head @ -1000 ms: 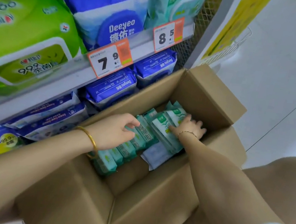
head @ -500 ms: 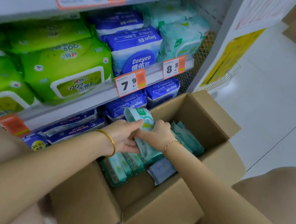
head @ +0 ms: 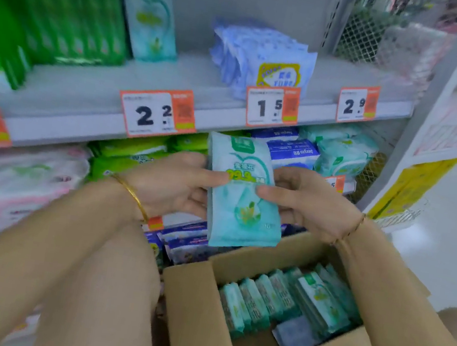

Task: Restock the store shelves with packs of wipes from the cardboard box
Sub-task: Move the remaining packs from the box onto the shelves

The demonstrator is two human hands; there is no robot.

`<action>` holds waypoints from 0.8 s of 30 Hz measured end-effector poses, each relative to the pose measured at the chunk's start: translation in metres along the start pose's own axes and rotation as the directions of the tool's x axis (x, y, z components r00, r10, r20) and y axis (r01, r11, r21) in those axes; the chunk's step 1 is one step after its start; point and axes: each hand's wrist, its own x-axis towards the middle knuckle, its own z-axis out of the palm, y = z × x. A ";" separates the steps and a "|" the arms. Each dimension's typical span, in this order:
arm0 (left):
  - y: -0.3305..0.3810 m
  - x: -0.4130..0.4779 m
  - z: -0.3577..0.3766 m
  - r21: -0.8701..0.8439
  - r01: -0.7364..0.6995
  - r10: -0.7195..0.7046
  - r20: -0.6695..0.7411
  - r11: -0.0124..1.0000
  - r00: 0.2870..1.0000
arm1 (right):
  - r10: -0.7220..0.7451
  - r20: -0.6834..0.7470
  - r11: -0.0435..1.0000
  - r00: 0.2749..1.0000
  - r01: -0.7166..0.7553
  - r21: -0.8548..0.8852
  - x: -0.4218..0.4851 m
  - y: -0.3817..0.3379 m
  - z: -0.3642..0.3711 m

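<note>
I hold a teal pack of wipes [head: 243,196] upright in front of the shelves. My left hand [head: 177,184] grips its left edge and my right hand [head: 303,202] grips its right edge. Below, the open cardboard box [head: 193,311] holds several more teal packs [head: 290,302] standing on edge. On the upper shelf [head: 89,97] a matching teal pack [head: 149,10] stands upright beside dark green packs [head: 75,20].
Blue-white packs [head: 257,57] lie on the upper shelf behind the 1.5 price tag [head: 272,106]. Green, blue and pale teal packs fill the shelf below. A white upright post [head: 430,103] bounds the shelving on the right, with white floor [head: 450,238] beyond.
Both hands have lifted one teal pack out of the box and up to shelf height. The view has tilted up from the box to the upper shelf.
</note>
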 end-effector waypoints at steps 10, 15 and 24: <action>0.090 -0.020 -0.104 0.130 -0.281 0.310 -0.414 0.951 0.856 | -0.254 -0.072 0.966 0.965 0.248 -0.078 0.095 -0.140 0.061; 0.108 0.033 -0.144 0.368 -0.173 0.373 -0.588 0.914 0.718 | -0.300 -0.185 0.949 0.936 0.274 -0.153 0.177 -0.172 0.077; 0.106 0.095 -0.167 0.498 0.223 0.269 -0.732 0.838 0.626 | -0.380 -0.412 0.874 0.828 0.174 -0.454 0.275 -0.159 0.082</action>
